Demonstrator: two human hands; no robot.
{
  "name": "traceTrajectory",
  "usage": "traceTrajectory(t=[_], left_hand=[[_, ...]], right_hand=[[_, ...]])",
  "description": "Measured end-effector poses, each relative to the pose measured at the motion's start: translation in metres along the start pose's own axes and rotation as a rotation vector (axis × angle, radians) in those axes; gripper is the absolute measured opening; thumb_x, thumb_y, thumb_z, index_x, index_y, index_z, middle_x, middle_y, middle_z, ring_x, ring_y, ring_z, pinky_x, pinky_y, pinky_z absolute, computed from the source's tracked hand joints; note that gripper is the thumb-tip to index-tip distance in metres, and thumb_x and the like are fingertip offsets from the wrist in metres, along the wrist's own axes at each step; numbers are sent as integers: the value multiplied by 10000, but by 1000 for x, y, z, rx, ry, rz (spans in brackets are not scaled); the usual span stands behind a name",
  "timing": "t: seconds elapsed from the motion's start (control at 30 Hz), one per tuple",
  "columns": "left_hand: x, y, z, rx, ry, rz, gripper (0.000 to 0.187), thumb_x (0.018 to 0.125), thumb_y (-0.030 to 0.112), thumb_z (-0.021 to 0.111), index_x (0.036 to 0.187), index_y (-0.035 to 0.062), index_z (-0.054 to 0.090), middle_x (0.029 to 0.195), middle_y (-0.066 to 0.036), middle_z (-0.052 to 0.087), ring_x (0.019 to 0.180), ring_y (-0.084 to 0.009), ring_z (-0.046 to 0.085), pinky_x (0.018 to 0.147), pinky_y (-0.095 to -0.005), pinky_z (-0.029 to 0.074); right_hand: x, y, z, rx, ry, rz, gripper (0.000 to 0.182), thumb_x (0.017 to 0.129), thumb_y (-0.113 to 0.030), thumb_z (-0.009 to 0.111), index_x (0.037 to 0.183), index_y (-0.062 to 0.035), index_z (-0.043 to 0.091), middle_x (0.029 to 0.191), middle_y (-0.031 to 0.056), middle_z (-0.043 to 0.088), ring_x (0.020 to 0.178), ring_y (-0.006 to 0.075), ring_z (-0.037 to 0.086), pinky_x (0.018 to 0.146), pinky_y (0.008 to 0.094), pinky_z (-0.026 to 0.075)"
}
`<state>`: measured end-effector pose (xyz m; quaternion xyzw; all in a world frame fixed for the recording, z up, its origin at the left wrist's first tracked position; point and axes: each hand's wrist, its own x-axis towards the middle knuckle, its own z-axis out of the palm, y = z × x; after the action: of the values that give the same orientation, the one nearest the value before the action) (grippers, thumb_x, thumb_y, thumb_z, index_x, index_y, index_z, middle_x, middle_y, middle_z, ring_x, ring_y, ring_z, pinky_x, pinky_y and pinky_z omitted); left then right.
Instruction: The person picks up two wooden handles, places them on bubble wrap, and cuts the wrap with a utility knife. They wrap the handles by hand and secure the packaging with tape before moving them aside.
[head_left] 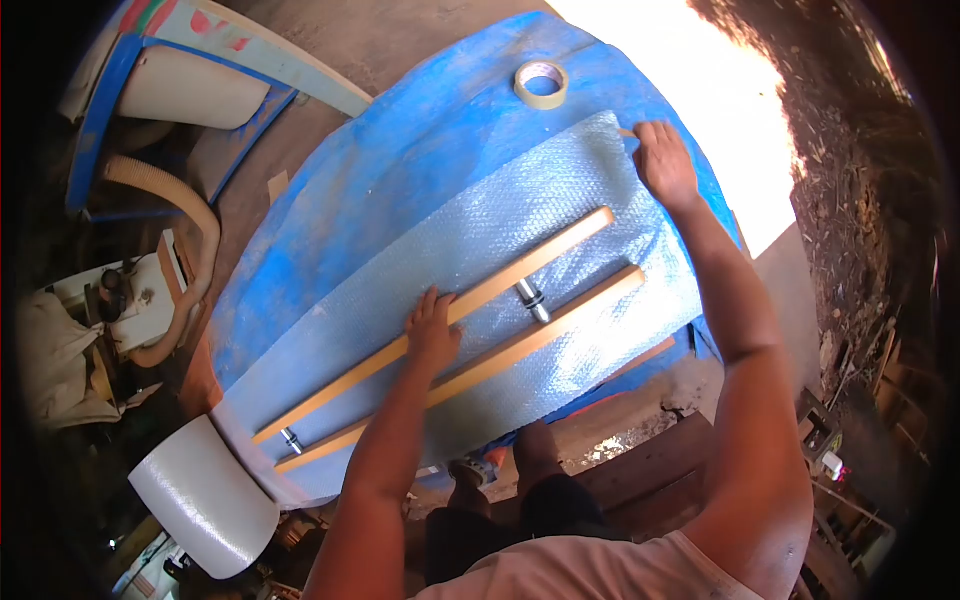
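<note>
A sheet of bubble wrap (pixel 400 255) lies across a blue tarp. On the wrap rest two long wooden bars, the upper bar (pixel 530 262) and the lower bar (pixel 540 333), joined by shiny metal connectors (pixel 533 300). My left hand (pixel 432 332) straddles the upper bar near its middle, fingers on the far side and thumb on the near side. At the wrap's far right corner, my right hand (pixel 665 165) is closed with curled fingers. A thin tan piece (pixel 628 133) shows beside those fingers; what they hold is mostly hidden.
The blue tarp (pixel 330 250) covers a rounded surface. A roll of tape (pixel 541 86) sits near its far edge. A large bubble wrap roll (pixel 205 497) is at the lower left. A blue-framed stand (pixel 95 130) and a ribbed hose (pixel 207 225) stand at left.
</note>
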<state>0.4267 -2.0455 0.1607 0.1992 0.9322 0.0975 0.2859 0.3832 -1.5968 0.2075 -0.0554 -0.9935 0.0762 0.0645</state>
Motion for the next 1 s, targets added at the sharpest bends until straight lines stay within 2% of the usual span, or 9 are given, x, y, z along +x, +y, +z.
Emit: traceTrajectory(t=[0.07, 0.17, 0.23, 0.37, 0.43, 0.47, 0.67, 0.87, 1.0], left_hand=[[-3, 0, 1, -2, 1, 8, 597, 756, 209, 658, 1286, 163, 386, 1426, -136, 253, 1311, -325, 244, 1031, -488, 206], [-4, 5, -4, 7, 1, 13, 597, 750, 199, 663, 1280, 159, 391, 1421, -138, 265, 1309, -331, 247, 1027, -490, 213], [-5, 8, -5, -2, 6, -11, 581, 756, 170, 653, 1278, 161, 398, 1425, -119, 267, 1312, -298, 252, 1030, -482, 210], [-7, 1, 9, 47, 44, -9, 546, 764, 118, 635, 1263, 152, 417, 1415, -105, 295, 1311, -271, 265, 1015, -485, 234], [-3, -6, 16, 108, 119, 18, 515, 767, 82, 621, 1246, 138, 439, 1390, -101, 347, 1281, -276, 325, 985, -469, 301], [-1, -11, 18, 111, 122, 21, 515, 767, 82, 621, 1246, 138, 439, 1390, -101, 347, 1281, -276, 325, 985, -469, 301], [-9, -24, 15, 20, 116, 99, 514, 758, 64, 619, 1240, 95, 446, 1356, -109, 392, 1223, -335, 391, 952, -425, 386], [-25, -39, 18, -85, 124, 60, 505, 753, 42, 617, 1228, 98, 455, 1354, -107, 394, 1229, -333, 383, 964, -412, 381], [-27, -37, 13, 82, 91, 42, 550, 771, 59, 598, 1285, 127, 414, 1407, -92, 321, 1281, -305, 320, 1010, -481, 301]], right_hand=[[-48, 12, 12, 185, 16, 352, 198, 803, -112, 495, 988, -43, 493, 812, 211, 609, 767, 393, 587, 657, 485, 458], [-120, 39, 51, 398, -212, 663, 395, 735, -312, 680, 987, -24, 582, 857, 219, 629, 793, 348, 617, 705, 413, 477], [-140, 28, 57, 491, -160, 760, 421, 697, -283, 738, 973, -1, 590, 782, 135, 628, 748, 256, 610, 712, 356, 470], [-151, 22, 75, 498, 15, 798, 335, 683, -233, 754, 871, -4, 598, 726, 102, 618, 670, 220, 596, 647, 347, 475], [-149, 34, 85, 733, -191, 883, 280, 687, -212, 751, 779, -14, 577, 660, 83, 601, 584, 191, 575, 563, 336, 466], [-153, 38, 95, 775, -135, 868, 254, 693, -194, 744, 724, -28, 554, 608, 67, 582, 520, 166, 549, 504, 326, 445], [-149, 42, 101, 644, -166, 854, 255, 699, -209, 743, 735, -37, 559, 604, 71, 580, 516, 164, 549, 506, 326, 437], [-145, 45, 101, 690, -215, 900, 258, 705, -214, 740, 743, -38, 556, 590, 69, 571, 487, 166, 539, 483, 326, 435], [-144, 54, 118, 617, -219, 880, 276, 698, -206, 744, 803, -33, 558, 621, 91, 590, 534, 215, 572, 521, 354, 454]])
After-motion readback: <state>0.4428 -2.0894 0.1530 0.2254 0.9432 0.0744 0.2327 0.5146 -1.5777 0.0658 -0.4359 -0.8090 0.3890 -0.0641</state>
